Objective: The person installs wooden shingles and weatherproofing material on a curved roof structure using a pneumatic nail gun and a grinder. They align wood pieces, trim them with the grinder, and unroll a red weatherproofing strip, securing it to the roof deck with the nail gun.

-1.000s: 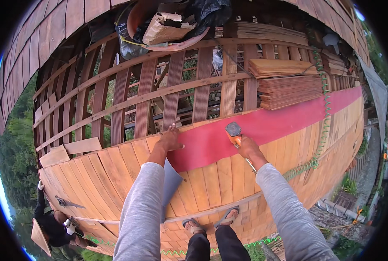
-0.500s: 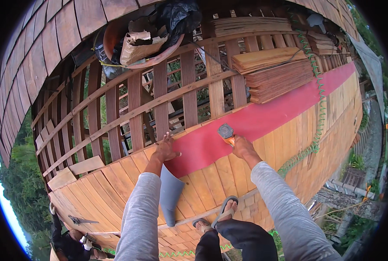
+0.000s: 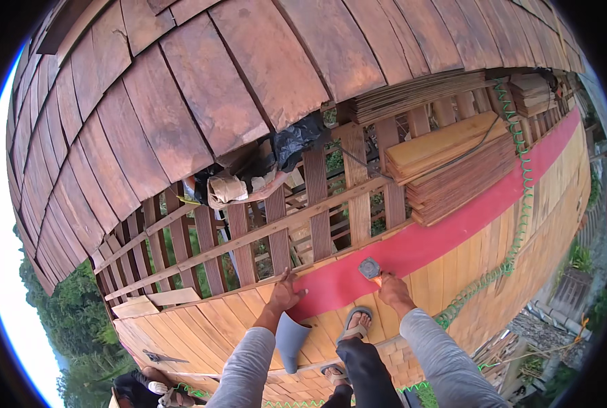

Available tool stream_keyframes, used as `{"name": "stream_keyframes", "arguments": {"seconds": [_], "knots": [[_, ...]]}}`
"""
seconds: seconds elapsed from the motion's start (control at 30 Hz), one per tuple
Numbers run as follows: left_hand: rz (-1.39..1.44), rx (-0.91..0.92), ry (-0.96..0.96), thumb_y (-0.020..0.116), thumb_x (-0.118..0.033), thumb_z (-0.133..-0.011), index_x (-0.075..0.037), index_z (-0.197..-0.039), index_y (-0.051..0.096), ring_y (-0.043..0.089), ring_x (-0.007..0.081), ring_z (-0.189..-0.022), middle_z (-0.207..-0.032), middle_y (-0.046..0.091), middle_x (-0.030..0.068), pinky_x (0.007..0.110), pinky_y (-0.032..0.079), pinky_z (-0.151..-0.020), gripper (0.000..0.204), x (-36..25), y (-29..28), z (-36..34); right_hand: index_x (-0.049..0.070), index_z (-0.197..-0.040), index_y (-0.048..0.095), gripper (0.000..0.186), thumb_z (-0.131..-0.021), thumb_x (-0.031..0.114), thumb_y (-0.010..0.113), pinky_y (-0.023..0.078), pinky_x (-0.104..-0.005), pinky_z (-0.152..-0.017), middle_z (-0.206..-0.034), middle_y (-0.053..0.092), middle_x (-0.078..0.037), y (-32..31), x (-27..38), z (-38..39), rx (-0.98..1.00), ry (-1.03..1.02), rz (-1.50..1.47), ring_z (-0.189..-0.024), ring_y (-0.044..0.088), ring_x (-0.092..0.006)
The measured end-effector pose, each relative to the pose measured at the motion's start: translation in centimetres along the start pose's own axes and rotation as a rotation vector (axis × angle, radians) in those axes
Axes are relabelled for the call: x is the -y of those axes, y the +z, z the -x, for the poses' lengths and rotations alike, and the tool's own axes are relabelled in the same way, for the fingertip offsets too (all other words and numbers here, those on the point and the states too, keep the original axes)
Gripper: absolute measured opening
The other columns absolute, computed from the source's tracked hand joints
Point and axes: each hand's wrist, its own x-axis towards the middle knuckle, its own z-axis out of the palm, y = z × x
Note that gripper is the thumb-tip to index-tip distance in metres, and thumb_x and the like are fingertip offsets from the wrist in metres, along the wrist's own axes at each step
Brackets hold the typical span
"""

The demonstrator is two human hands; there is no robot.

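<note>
A long red membrane strip [image 3: 446, 238] lies along the upper edge of the pale wooden shingles [image 3: 229, 326]. Its left end curls over, showing a grey underside [image 3: 291, 342]. My left hand [image 3: 286, 294] rests at that end with fingers spread. My right hand [image 3: 394, 294] grips the orange handle of a tool with a blocky grey head [image 3: 369, 268], seemingly a nail gun. Its head is over the red strip; whether it touches cannot be made out. A green coiled hose [image 3: 483, 285] runs up from beside my right forearm and crosses the strip farther right.
Open wooden battens [image 3: 317, 204] lie beyond the strip. Stacked shingles [image 3: 460, 170] rest at the upper right. Dark overlapping shingles [image 3: 249, 75] overhang a tub with cardboard [image 3: 232, 187]. My sandalled foot [image 3: 356, 323] stands below the strip. Another person [image 3: 140, 389] is at lower left.
The view has tilted up, so the strip and battens appear lower and more dark shingles show. My upper foot is nearer the strip. Both hands stay in about the same places on it.
</note>
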Motion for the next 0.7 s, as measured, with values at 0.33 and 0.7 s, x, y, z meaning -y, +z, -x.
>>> {"name": "stream_keyframes", "arguments": {"seconds": [0.33, 0.7], "knots": [[0.064, -0.671, 0.417, 0.069, 0.005, -0.086, -0.002, -0.113, 0.07, 0.07, 0.0311, -0.1, -0.118, 0.072, 0.0155, 0.041, 0.053, -0.085, 0.028, -30.0, -29.0, -2.4, 0.004, -0.136, 0.053, 0.053, -0.088, 0.017, 0.071, 0.059, -0.0485, -0.092, -0.133, 0.062, -0.021, -2.4, -2.7, -1.0, 0.119, 0.059, 0.079, -0.112, 0.07, -0.0389], [-0.692, -0.372, 0.108, 0.059, -0.011, -0.092, -0.004, -0.124, 0.071, 0.066, 0.0406, -0.112, -0.125, 0.069, 0.0171, 0.048, 0.053, -0.095, 0.035, -23.8, -34.7, -8.6, 0.005, -0.137, 0.052, 0.058, -0.087, 0.022, 0.076, 0.06, -0.0487, -0.089, -0.132, 0.062, -0.021, -0.9, -2.4, -1.8, 0.046, 0.124, 0.096, -0.109, 0.071, -0.0398]]}}
